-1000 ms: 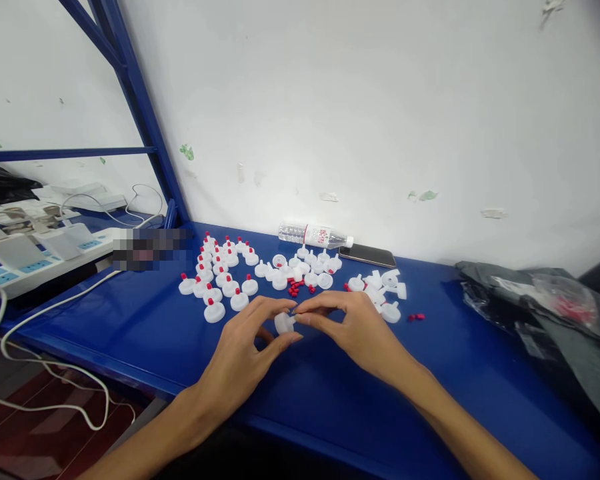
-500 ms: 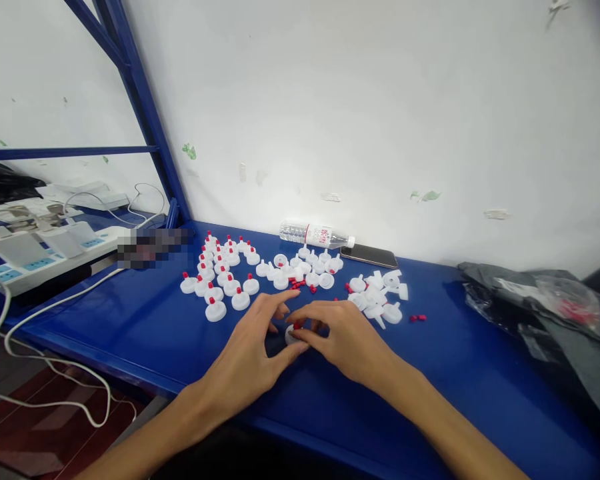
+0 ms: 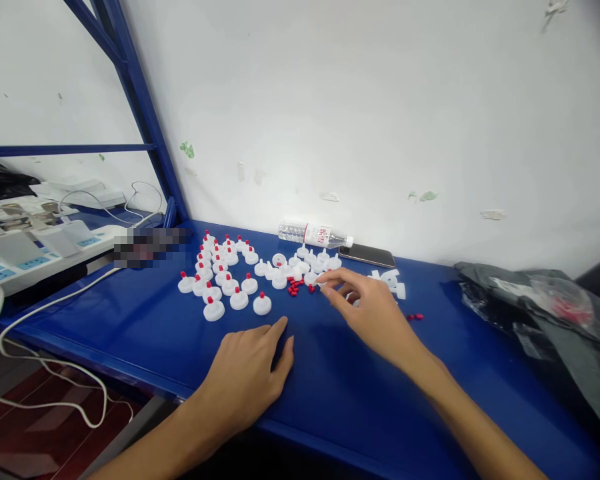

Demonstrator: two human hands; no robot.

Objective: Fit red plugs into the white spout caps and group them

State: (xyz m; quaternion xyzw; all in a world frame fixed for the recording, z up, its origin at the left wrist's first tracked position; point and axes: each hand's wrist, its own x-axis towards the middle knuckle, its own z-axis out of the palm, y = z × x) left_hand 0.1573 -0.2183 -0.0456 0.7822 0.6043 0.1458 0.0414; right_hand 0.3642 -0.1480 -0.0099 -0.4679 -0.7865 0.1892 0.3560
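Note:
My left hand (image 3: 247, 370) lies flat on the blue table (image 3: 145, 327) with its fingers stretched out and nothing in it. Just beyond its fingertips stands a white cap with a red plug (image 3: 262, 304), at the near end of a group of several such plugged caps (image 3: 220, 270). My right hand (image 3: 373, 310) reaches forward over a heap of plain white caps (image 3: 387, 280), fingers loosely spread, its fingertips close to a small pile of loose red plugs (image 3: 294, 287). More plain white caps (image 3: 305, 267) lie behind the plugs.
A plastic water bottle (image 3: 315, 235) lies by the wall beside a dark phone (image 3: 367, 255). Black plastic bags (image 3: 540, 300) fill the right end of the table. White power strips and cables (image 3: 35, 247) sit at the left. Two red plugs (image 3: 416, 317) lie apart.
Both hands were pinched together on one white cap; that cap with its red plug now stands beside the plugged group. My left hand has dropped flat, my right has reached forward to the loose parts.

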